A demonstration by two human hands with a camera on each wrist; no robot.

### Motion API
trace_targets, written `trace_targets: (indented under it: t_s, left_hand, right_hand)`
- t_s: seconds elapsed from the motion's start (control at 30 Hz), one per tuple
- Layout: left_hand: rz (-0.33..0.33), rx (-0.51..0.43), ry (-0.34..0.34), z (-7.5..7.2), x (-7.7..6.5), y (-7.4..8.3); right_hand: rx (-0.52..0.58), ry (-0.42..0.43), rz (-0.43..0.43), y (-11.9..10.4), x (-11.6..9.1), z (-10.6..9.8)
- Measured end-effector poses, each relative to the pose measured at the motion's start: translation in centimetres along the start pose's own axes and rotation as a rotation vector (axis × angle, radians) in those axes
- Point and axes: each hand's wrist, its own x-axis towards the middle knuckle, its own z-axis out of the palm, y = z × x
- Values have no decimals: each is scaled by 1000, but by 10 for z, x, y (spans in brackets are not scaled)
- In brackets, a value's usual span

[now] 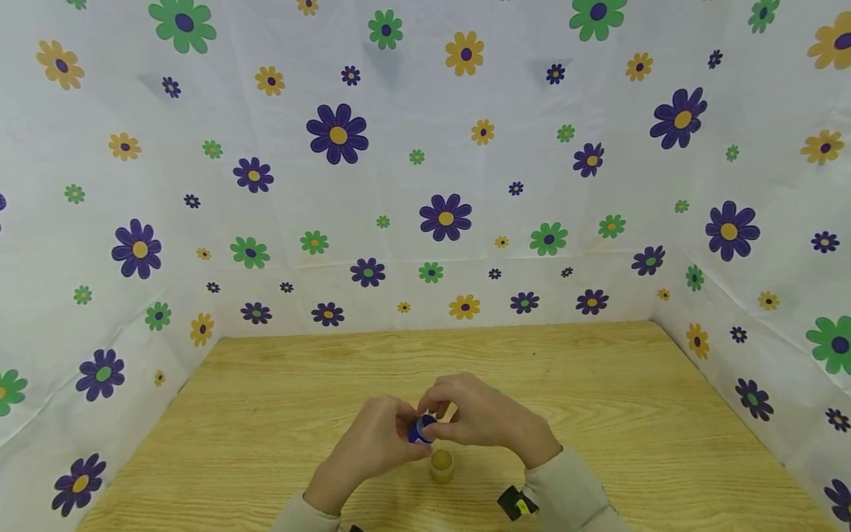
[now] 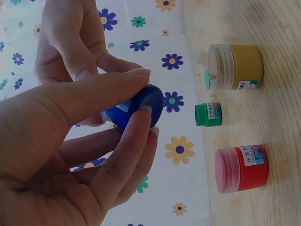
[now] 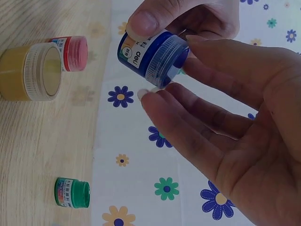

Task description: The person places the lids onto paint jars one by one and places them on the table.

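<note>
My left hand (image 1: pixel 375 440) grips a blue paint jar (image 3: pixel 141 54), its thumb and fingers pressed round the body. The jar is tilted, and its clear screw lid (image 3: pixel 167 61) faces my right hand (image 1: pixel 482 417). In the right wrist view the right thumb and fingers pinch this lid from opposite sides. The jar's blue base (image 2: pixel 148 106) shows between the left thumb and fingertips in the left wrist view. Just in front of both hands stands a yellow paint jar (image 1: pixel 442 467) with a clear lid.
A red paint jar (image 2: pixel 242 167) and a small green bottle (image 2: pixel 208 114) stand on the wooden table (image 1: pixel 279 384). A green round piece (image 2: pixel 207 79) shows beside the yellow jar. Flowered cloth (image 1: pixel 412 185) walls the table at the back and sides.
</note>
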Motion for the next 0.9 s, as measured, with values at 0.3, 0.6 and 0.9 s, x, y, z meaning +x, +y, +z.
trace_targets:
  t_s: [0.3,0.6,0.9]
  left_hand:
    - [-16,-19,-11,-2,0,-1]
    - [-8,-18,-10,-2,1,-1]
    - [10,-12,-2,0,0,-1]
  right_hand:
    - [76,-10,-64,-1,-2,0]
    - [119,-29,-92,2,0,2]
    - [34,8,-56,1,1,2]
